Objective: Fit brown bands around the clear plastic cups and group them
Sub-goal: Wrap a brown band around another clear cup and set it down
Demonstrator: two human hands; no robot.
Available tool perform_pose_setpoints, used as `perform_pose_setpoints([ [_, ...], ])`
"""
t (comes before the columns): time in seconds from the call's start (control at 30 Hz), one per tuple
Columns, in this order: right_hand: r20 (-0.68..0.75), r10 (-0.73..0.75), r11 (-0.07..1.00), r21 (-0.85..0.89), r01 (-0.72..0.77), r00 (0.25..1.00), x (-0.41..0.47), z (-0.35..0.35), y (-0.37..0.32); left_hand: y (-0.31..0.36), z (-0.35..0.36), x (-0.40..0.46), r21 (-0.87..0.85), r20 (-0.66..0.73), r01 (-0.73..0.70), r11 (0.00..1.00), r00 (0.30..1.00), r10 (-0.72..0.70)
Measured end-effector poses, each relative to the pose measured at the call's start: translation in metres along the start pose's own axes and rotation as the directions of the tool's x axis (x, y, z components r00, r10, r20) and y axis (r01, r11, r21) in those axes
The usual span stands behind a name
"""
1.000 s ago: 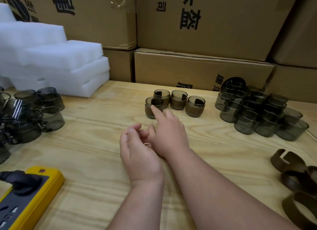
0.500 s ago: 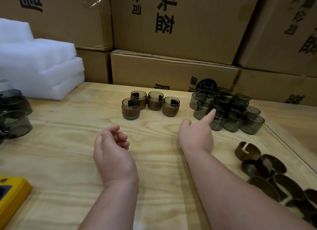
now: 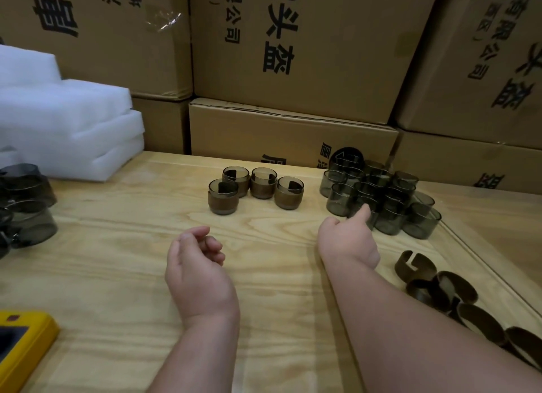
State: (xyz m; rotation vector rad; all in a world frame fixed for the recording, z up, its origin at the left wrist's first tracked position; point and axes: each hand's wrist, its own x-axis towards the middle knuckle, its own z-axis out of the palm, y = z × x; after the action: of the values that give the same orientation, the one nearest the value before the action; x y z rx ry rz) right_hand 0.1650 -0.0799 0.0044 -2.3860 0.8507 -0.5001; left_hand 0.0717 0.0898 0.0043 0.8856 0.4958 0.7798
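Fingers of the left hand [image 3: 197,263] hung loosely curled toward the palm, pinching nothing, the hand poised just above the wooden table [image 3: 123,246]. Right hand [image 3: 347,240] lay further out, index finger stretched forward, its tip at the near edge of the unbanded cups [image 3: 378,199]; the other fingers were tucked under and hidden, so their set could not be told, though no cup or band was in its grasp.

Nearest the person, at the left edge: corner of a yellow power strip [image 3: 26,342]. At the right edge, a loose heap of brown bands [image 3: 448,290], open C-shaped rings overlapping one another, trailing toward the near right corner.

Mid-table, left edge: a few dark clear cups [image 3: 26,208], partly cut off by the frame, piled together.

Further out, centre: four banded cups [image 3: 255,188] standing upright in a close group, each with a brown band round its lower wall, one slightly nearer than the other three. Just right of them, apart by a gap of bare wood, the unbanded cups stood tightly packed in a cluster, smoky and clear, upright.

Far left: white foam sheets [image 3: 67,119] stacked on the table's back edge. Behind everything, cardboard boxes [image 3: 293,55] stacked high, printed with black characters.
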Motion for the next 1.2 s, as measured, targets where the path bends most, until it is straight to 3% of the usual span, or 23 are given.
perform_pose_setpoints([
  [0.33,0.002,-0.099,0.989,0.109,0.098,0.995,-0.035,-0.011,0.007,-0.005,0.000,0.000,0.013,0.063,-0.004,1.000,0.998,0.004],
  [0.5,0.099,-0.145,0.945,0.309,0.108,0.984,-0.085,-0.032,0.021,-0.010,-0.001,-0.003,0.311,0.286,-0.086,0.947,0.958,-0.007],
  [0.57,0.091,-0.164,0.895,0.432,0.109,0.982,-0.104,-0.040,0.034,-0.007,-0.001,-0.007,0.454,0.483,-0.158,0.877,0.871,-0.093],
  [0.6,0.068,-0.175,0.858,0.499,0.118,0.982,-0.112,-0.043,0.041,-0.004,-0.001,-0.008,0.521,0.587,-0.206,0.828,0.791,-0.173],
  [0.67,-0.016,-0.189,0.786,0.596,0.161,0.982,-0.120,-0.048,0.050,0.000,-0.004,-0.012,0.671,0.710,-0.428,0.606,0.607,-0.358],
  [0.7,-0.051,-0.191,0.766,0.616,0.181,0.980,-0.120,-0.050,0.053,0.001,-0.005,-0.013,0.692,0.721,-0.550,0.467,0.551,-0.420],
  [0.77,-0.029,-0.185,0.741,0.653,0.158,0.982,-0.113,-0.050,0.055,0.004,-0.005,-0.018,0.661,0.734,-0.683,0.312,0.502,-0.458],
  [0.87,0.153,-0.189,0.694,0.720,0.021,0.970,-0.098,-0.043,0.048,0.002,-0.005,-0.022,0.610,0.771,-0.753,0.247,0.493,-0.403],
  [0.93,0.198,-0.233,0.677,0.736,0.013,0.952,-0.093,-0.039,0.041,-0.002,-0.004,-0.022,0.620,0.783,-0.710,0.334,0.534,-0.319],
  [1.0,0.208,-0.283,0.642,0.766,0.024,0.936,-0.093,-0.035,0.035,-0.006,-0.006,-0.019,0.628,0.759,-0.575,0.524,0.602,-0.248],
  [1.07,0.211,-0.340,0.607,0.793,0.042,0.916,-0.095,-0.032,0.033,-0.007,-0.006,-0.018,0.594,0.735,-0.477,0.648,0.649,-0.196],
  [1.2,0.217,-0.396,0.551,0.833,0.042,0.892,-0.098,-0.029,0.033,-0.009,-0.005,-0.017,0.557,0.711,-0.489,0.671,0.698,-0.082],
])
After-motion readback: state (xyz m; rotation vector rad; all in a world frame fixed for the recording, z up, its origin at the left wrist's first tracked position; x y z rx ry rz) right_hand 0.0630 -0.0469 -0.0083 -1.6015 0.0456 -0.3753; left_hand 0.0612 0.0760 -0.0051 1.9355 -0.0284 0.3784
